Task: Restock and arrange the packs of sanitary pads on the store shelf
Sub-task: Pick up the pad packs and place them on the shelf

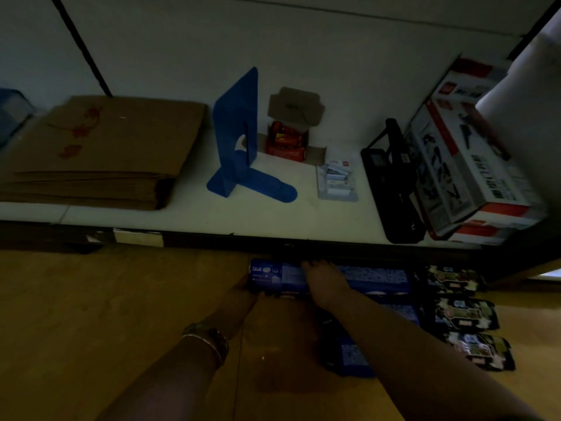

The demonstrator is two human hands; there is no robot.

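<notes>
R hand lay flat on top of the blue pack, fingers straight and reaching its far edge. L hand gripped the pack's left end, fingers tucked under and lost in the dark; bracelets on that wrist. The pack lay lengthwise on the lower wooden shelf, right up against the dark front lip of the white shelf above, which overhung it and hid whatever was behind. More blue packs touched it on the right, and another blue pack sat nearer, partly covered by the R forearm. Three black packs lay in a row just beside them.

Up on the white shelf, left to right: flat cardboard stack, upright blue bookend, small open carton w/ red packets, clear blister pack, black hole punch, stacked red-and-white boxes touching it.
</notes>
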